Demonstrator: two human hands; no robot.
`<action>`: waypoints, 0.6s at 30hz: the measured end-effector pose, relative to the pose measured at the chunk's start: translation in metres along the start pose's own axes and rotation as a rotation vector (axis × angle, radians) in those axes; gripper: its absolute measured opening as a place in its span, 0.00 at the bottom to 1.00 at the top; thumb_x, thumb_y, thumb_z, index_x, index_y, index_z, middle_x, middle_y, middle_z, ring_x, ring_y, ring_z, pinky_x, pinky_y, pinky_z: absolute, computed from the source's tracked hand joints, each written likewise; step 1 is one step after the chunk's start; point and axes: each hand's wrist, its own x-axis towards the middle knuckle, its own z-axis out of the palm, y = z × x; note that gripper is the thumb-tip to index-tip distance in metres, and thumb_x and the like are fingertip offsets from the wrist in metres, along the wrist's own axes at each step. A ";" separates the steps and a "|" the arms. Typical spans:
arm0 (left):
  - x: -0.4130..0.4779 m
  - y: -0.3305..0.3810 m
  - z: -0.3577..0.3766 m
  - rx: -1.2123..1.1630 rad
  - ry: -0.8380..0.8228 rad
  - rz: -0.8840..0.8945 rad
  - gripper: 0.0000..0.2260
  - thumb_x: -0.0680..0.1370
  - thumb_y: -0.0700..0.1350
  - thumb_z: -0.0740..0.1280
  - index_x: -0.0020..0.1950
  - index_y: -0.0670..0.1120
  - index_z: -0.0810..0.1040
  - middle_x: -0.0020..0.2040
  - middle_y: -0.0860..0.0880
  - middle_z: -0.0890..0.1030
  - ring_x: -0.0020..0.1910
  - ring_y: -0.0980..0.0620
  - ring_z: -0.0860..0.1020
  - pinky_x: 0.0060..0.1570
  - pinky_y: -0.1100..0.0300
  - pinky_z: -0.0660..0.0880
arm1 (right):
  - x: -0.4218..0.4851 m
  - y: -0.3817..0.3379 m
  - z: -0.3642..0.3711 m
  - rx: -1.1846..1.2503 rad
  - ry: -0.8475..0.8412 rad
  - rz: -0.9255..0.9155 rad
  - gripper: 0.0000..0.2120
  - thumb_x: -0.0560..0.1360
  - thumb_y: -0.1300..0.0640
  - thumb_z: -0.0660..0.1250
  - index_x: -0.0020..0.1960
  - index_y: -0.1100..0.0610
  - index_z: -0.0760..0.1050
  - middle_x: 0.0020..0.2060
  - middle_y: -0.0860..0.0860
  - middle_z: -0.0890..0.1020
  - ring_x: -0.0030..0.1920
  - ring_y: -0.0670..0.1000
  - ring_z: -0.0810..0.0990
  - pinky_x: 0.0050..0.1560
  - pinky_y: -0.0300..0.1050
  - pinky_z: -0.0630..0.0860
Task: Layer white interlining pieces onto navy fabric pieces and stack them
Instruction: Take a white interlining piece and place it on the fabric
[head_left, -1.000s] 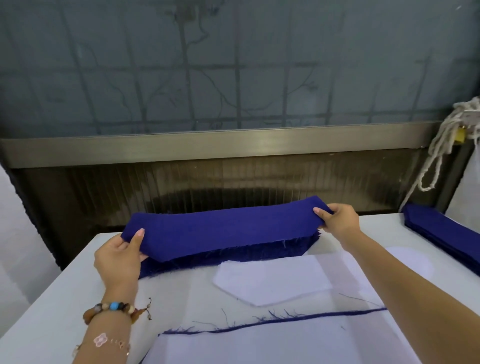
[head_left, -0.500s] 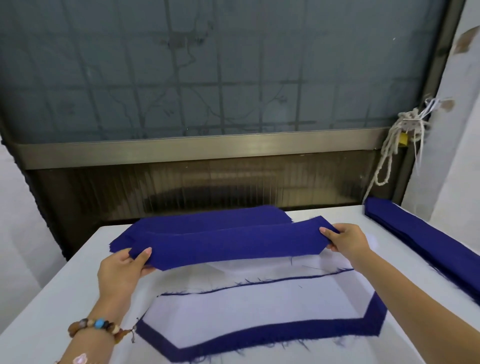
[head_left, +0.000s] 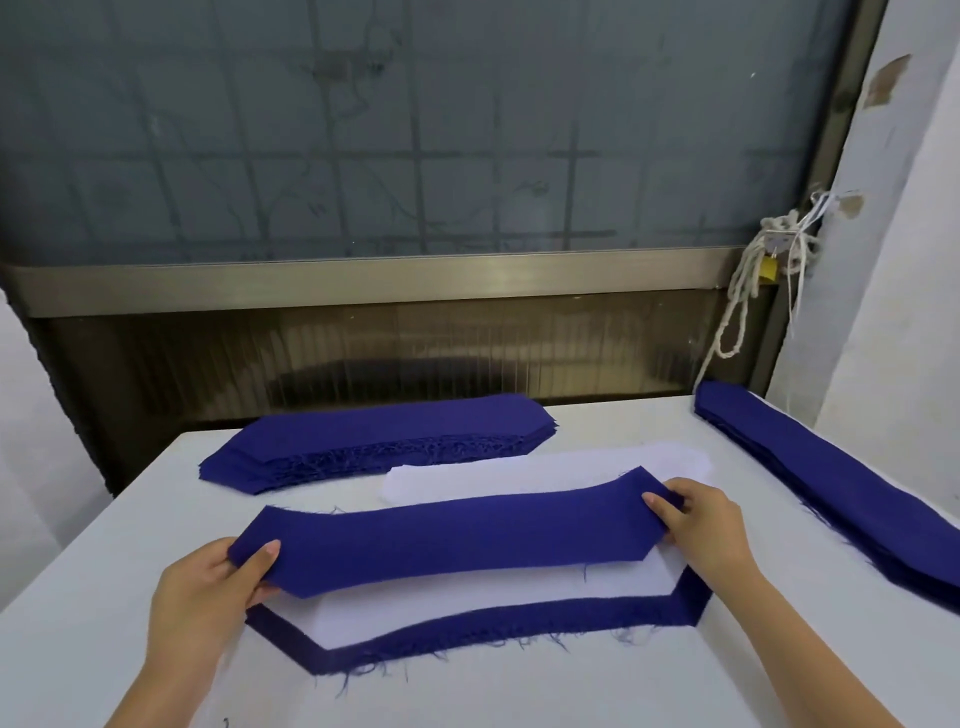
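A long navy fabric piece (head_left: 457, 540) hangs stretched between my hands just above the table. My left hand (head_left: 218, 587) pinches its left end and my right hand (head_left: 696, 525) pinches its right end. Under it lies a layered piece: white interlining (head_left: 363, 613) on top of navy fabric (head_left: 467, 631), whose navy border shows along the near edge. A stack of white interlining pieces (head_left: 519, 475) lies just behind. A stack of navy pieces (head_left: 374, 441) sits at the back left of the table.
A second long stack of navy pieces (head_left: 831, 483) runs along the right edge of the white table (head_left: 78, 597). A window with a metal sill (head_left: 363, 283) stands behind the table. A knotted white rope (head_left: 743, 296) hangs at the back right, beside the wall.
Both hands have carried the navy piece from the back stack toward me, and it now hangs low over the layered piece. The view has tilted down.
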 end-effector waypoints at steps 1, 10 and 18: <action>-0.004 -0.003 0.000 -0.029 -0.027 -0.006 0.05 0.76 0.45 0.72 0.45 0.45 0.82 0.34 0.49 0.85 0.36 0.45 0.84 0.44 0.48 0.79 | -0.003 0.002 -0.001 0.004 0.010 -0.006 0.09 0.77 0.55 0.67 0.38 0.54 0.76 0.31 0.51 0.80 0.33 0.53 0.78 0.34 0.41 0.71; -0.014 -0.018 -0.005 -0.045 -0.186 0.052 0.02 0.75 0.38 0.72 0.43 0.41 0.82 0.37 0.43 0.85 0.31 0.53 0.83 0.28 0.68 0.76 | -0.019 0.013 -0.014 0.044 0.026 -0.020 0.08 0.77 0.57 0.68 0.39 0.55 0.78 0.29 0.52 0.80 0.35 0.57 0.79 0.38 0.47 0.74; -0.015 -0.020 -0.010 0.024 -0.215 0.100 0.04 0.75 0.37 0.72 0.40 0.41 0.81 0.35 0.43 0.84 0.30 0.53 0.82 0.28 0.67 0.76 | -0.018 0.017 -0.017 -0.073 0.010 -0.048 0.09 0.74 0.59 0.69 0.36 0.52 0.75 0.29 0.43 0.78 0.32 0.44 0.75 0.31 0.32 0.68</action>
